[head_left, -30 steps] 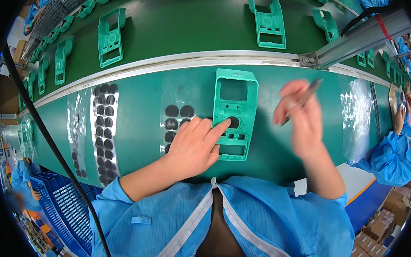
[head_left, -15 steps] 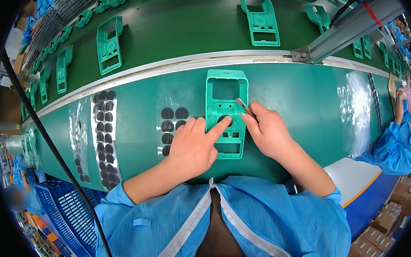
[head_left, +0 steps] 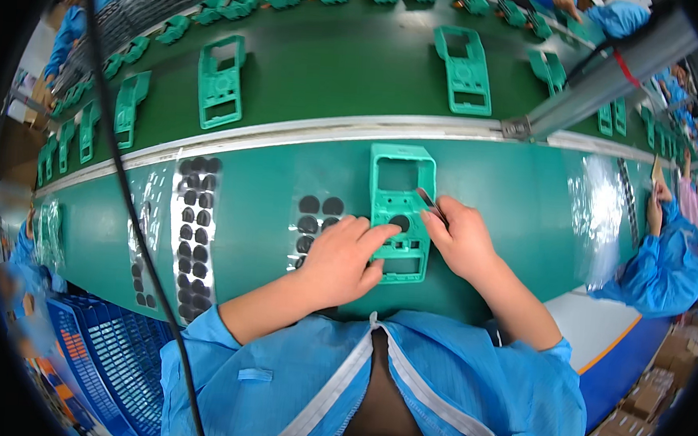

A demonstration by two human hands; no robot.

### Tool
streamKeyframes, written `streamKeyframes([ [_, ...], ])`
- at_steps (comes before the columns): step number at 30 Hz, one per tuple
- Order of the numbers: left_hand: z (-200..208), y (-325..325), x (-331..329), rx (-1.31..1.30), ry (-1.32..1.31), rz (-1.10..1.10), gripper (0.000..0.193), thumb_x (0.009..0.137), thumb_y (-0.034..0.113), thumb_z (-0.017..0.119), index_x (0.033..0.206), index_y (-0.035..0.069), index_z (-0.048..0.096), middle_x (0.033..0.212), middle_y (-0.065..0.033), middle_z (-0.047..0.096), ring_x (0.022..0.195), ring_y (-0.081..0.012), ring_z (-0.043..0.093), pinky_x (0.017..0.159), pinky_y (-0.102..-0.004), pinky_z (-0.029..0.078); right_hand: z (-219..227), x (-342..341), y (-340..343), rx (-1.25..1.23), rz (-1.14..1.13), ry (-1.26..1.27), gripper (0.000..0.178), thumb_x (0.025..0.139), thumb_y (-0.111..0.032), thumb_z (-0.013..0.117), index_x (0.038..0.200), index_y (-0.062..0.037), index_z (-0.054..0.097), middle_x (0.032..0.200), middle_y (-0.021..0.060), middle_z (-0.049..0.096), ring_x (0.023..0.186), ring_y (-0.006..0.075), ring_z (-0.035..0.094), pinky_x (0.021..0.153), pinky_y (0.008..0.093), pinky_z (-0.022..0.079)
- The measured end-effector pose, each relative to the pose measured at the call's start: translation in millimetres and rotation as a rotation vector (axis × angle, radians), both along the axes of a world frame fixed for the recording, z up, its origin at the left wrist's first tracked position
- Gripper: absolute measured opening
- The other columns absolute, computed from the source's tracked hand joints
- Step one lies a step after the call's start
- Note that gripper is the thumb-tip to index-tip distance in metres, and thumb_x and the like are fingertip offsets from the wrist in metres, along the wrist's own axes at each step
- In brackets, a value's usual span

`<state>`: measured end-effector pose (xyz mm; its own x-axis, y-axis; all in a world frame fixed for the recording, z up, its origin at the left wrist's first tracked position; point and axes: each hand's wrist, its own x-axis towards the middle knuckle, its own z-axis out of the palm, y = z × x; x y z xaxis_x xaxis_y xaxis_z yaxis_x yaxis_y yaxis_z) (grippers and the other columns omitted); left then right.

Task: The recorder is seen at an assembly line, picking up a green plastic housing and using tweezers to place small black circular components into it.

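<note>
A green plastic housing [head_left: 390,201] with several cut-outs lies on the bench in front of me, its large window at the far end. In its round recess sits a black disc [head_left: 399,222]. My left hand [head_left: 338,259] rests over the housing's left edge, index finger stretched out beside the disc and thumb lower down, apart from it. At the right edge, my right hand [head_left: 464,239] is closed on slim tweezers [head_left: 431,203], whose tips point toward the large window. Left of the housing, a clear sheet carries black discs [head_left: 309,204], partly hidden by my left hand.
Beyond a metal rail [head_left: 322,131] runs a green conveyor belt [head_left: 334,73] bearing more housings [head_left: 221,82]. A metal post [head_left: 613,78] rises at the right. Further left lies a strip of discs [head_left: 201,235]. A black cable [head_left: 136,229] crosses the left side; a blue crate [head_left: 121,356] stands below.
My left index finger has drawn back from the disc, which now shows. The view has tilted, so bench and hands sit lower and further right. The tweezers stay in my right hand.
</note>
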<state>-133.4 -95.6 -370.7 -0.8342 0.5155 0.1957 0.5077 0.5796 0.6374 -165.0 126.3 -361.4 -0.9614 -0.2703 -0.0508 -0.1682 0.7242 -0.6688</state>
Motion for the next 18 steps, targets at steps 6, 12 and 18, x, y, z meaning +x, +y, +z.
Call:
streamKeyframes([
  [6, 14, -20, -6, 0.298, 0.170, 0.111, 0.059, 0.076, 0.020, 0.070, 0.127, 0.000, 0.048, 0.127, -0.0235, 0.048, 0.108, -0.0393, 0.050, 0.090, -0.0443, 0.042, 1, -69, -1, -0.270, -0.156, -0.107, 0.028, 0.091, -0.024, 0.057, 0.078, 0.0007, 0.052, 0.061, 0.0096, 0.053, 0.057, 0.0154, 0.053, 0.054, 0.0335, 0.042],
  [12, 27, -35, -6, 0.394, 0.109, 0.264, 0.062, 0.077, 0.017, 0.068, 0.133, 0.002, 0.044, 0.136, -0.0210, 0.043, 0.119, -0.0339, 0.046, 0.092, -0.0410, 0.041, 12, -205, -36, -0.113, -0.262, 0.150, 0.024, 0.091, -0.023, 0.055, 0.093, 0.0010, 0.058, 0.067, 0.0148, 0.060, 0.065, 0.0258, 0.064, 0.061, 0.0371, 0.047],
  [18, 68, -116, 1, 0.329, 0.004, 0.403, 0.063, 0.077, 0.018, 0.066, 0.134, 0.004, 0.043, 0.143, -0.0146, 0.039, 0.129, -0.0262, 0.040, 0.089, -0.0325, 0.039, -14, -185, -31, -0.087, -0.271, 0.373, 0.021, 0.090, -0.019, 0.057, 0.103, -0.0024, 0.060, 0.077, 0.0158, 0.062, 0.069, 0.0261, 0.063, 0.064, 0.0362, 0.048],
])
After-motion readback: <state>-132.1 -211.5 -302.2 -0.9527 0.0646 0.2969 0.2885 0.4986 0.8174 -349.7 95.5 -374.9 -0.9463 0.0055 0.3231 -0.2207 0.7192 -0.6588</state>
